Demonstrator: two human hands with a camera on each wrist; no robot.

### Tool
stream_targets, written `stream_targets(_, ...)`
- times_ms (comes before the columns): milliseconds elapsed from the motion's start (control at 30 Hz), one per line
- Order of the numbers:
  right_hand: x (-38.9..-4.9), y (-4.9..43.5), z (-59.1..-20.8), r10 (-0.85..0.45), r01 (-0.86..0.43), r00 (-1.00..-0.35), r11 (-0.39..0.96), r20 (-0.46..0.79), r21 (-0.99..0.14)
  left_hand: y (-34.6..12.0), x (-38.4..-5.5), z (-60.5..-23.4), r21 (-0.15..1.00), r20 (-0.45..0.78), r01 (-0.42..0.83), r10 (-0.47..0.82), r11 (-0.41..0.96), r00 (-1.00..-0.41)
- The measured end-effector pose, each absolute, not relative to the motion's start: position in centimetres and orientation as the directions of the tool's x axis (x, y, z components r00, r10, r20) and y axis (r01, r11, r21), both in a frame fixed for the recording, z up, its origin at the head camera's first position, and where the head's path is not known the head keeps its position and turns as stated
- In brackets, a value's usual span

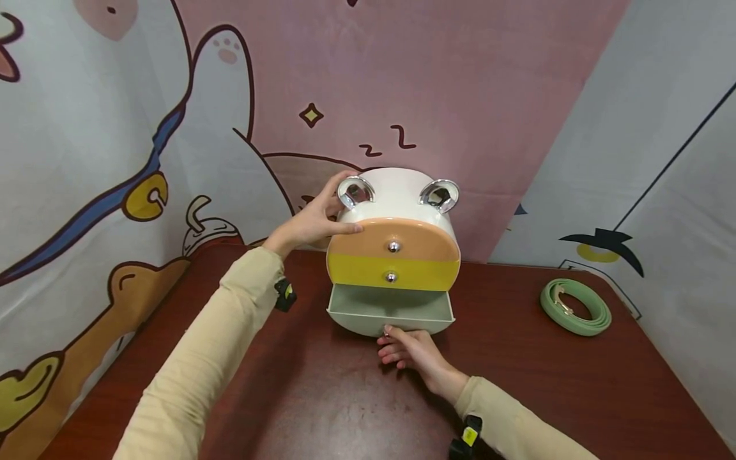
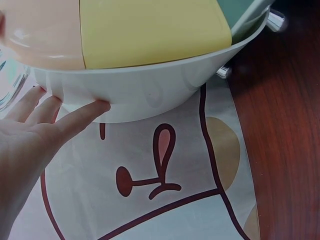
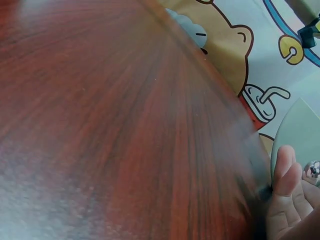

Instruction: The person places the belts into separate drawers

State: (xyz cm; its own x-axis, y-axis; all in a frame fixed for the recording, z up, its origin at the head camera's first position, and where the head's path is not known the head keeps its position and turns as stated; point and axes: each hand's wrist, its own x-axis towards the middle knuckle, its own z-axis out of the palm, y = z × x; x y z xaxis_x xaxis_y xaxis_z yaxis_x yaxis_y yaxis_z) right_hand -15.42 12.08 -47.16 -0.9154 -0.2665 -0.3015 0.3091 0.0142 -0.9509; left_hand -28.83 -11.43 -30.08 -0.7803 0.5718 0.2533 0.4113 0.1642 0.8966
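A printed cloth (image 1: 414,83) hangs behind the scene from far left to far right; a red-brown tabletop (image 1: 506,338) lies before it. At left, my left hand (image 1: 313,220) holds the upper left of the white drawer box (image 1: 399,191): the thumb lies on the orange front, while the fingers (image 2: 87,114), spread apart from one another, press their tips against the white side wall. The box stands upright on the tabletop, between and beyond my two wrists. At centre, its pale green drawer (image 1: 359,323) is pulled out, lowest of the stack. Just right of centre, my right hand (image 1: 416,354) comes in from below, its thumb and bent fingers clamped on the green drawer's silver knob (image 3: 312,171); how firmly, I cannot tell. At far right, well apart from both hands, lies a coiled belt (image 1: 581,326).

Counted from left to right: two cream sleeves (image 1: 190,358), left and right; two black wrist devices (image 1: 285,294), one to each arm; one box; three drawers, namely one orange drawer (image 1: 425,241), one yellow drawer (image 1: 425,275) and the green one, from top to bottom; three knobs, one per drawer; two silver rings (image 1: 456,191) on the box's top; one belt, green, with one gold-toned buckle (image 1: 561,300).
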Motion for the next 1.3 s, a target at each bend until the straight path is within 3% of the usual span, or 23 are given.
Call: stream_targets(1300, -12.4, 12.9, -46.8, -0.331, 0.339, -0.880, 0.064, -0.341, -0.938, -11.3, -28.8, -30.1, 0.899, 0.251, 0.406, 0.562, 0.167, -0.788)
